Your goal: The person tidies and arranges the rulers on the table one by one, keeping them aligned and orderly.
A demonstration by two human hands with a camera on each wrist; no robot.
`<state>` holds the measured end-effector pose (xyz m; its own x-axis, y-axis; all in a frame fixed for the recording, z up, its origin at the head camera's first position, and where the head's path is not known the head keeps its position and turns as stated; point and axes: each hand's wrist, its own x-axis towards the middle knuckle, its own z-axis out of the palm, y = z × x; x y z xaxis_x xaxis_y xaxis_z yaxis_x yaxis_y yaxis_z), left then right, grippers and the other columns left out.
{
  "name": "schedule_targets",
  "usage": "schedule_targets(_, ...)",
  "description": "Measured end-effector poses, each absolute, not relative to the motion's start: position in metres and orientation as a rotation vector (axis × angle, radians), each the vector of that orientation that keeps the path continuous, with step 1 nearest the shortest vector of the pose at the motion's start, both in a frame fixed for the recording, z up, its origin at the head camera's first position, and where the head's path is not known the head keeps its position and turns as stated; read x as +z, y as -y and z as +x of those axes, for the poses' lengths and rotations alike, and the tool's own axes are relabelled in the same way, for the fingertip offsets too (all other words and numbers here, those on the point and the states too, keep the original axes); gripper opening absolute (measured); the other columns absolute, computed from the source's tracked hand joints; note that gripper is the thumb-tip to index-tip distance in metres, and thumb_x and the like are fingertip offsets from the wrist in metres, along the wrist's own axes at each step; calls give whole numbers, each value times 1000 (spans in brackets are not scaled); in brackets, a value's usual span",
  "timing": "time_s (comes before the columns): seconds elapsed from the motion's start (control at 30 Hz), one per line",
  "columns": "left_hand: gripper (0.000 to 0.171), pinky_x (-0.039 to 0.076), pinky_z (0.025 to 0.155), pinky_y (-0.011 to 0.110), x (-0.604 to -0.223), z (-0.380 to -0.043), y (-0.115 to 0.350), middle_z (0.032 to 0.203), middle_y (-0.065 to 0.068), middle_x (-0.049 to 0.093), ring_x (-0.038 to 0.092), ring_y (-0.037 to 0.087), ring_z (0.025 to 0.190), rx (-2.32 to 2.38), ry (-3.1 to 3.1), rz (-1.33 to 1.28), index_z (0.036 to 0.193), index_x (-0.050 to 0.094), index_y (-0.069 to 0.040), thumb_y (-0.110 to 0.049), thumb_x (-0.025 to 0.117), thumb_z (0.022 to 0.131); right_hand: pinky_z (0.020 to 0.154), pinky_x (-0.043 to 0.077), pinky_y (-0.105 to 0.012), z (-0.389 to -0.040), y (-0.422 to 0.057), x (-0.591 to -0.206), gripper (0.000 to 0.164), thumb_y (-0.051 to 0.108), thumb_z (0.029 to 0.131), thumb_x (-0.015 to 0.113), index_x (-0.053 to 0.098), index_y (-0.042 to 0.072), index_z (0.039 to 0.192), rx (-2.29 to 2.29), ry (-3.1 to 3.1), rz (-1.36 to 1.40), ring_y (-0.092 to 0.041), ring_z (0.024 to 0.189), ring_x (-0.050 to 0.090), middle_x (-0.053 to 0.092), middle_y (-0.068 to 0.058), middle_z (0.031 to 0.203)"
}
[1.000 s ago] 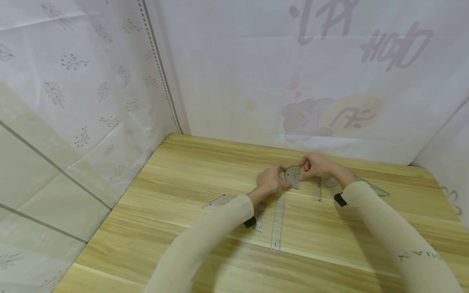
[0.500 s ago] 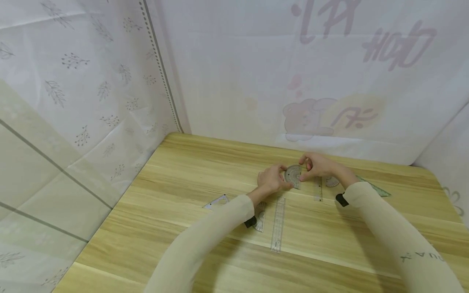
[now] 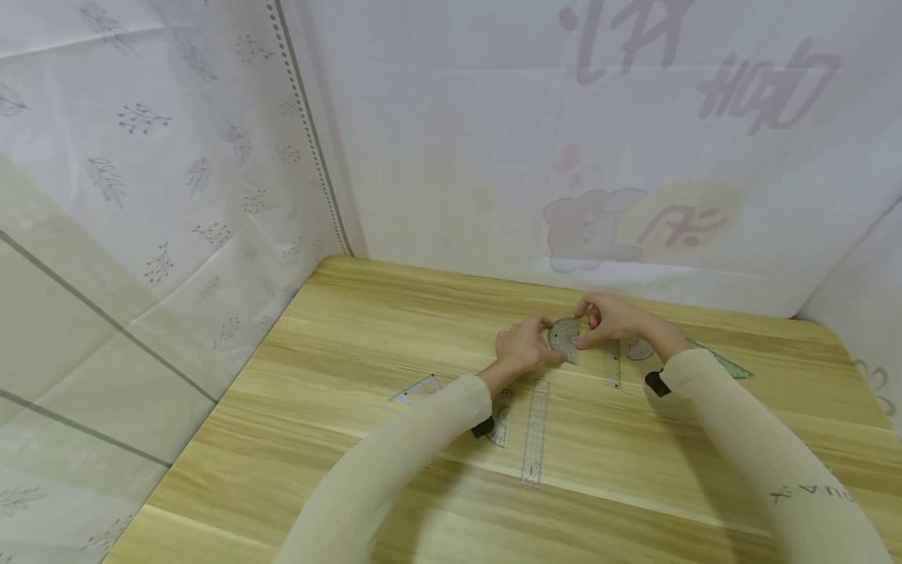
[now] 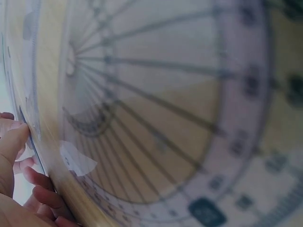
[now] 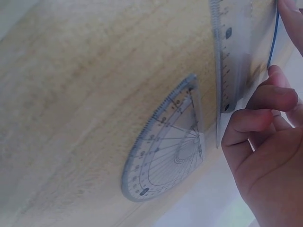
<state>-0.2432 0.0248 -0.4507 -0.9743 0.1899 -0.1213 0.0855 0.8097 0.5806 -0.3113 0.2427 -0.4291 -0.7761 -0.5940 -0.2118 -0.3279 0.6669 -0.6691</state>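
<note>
At the far left of the group, a small set square [image 3: 416, 388] lies on the wooden tabletop [image 3: 317, 352], near the left sleeve [image 3: 395, 446]. Next comes a clear protractor [image 3: 501, 423], which is partly covered by the left forearm and the black wrist device [image 3: 483, 427]; the left wrist view shows it very close. A little to the right, a long clear ruler [image 3: 535, 435] lies with its length going away from the person.

Above these, the left hand [image 3: 523, 345] has its index finger and thumb bent around the curved side of the grey protractor [image 3: 564, 337]. This grey protractor is between the two hands, toward the far edge of the tabletop. On its straight side, the right hand [image 3: 611, 319] pinches it with thumb and index finger, the other fingers being curled in. Whether it touches the wood, I cannot tell.

Further right, a short ruler [image 3: 613, 368] is partly under the right hand, then a small protractor [image 3: 640, 350] lies beside it, and a green set square [image 3: 736, 368] is partly hidden by the right arm.

In my judgement, the step in hand is to hold and adjust the grey protractor with both hands. The next move probably calls for a light, even grip, so that the thin plastic does not turn or bend.
</note>
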Motion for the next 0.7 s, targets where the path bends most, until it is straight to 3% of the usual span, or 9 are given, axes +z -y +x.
schedule_targets(0.27, 69, 40, 82, 34, -452, -244, -28, 74, -15, 60, 56, 7, 67, 897, -2816, 187, 138, 58, -23, -43, 89, 79, 64, 39, -30, -312, -243, -427, 58, 15, 81, 89, 53, -8, 121, -858, -2462, -712, -21, 75, 44, 49, -10, 86)
schedule_targets(0.7, 69, 39, 83, 34, -450, -243, -29, 73, -15, 59, 55, 8, 68, 869, -2823, 183, 138, 58, -24, -44, 88, 79, 69, 43, -32, -313, -236, -425, 57, 16, 82, 88, 51, -10, 117, -801, -2485, -671, -22, 80, 48, 53, -12, 90)
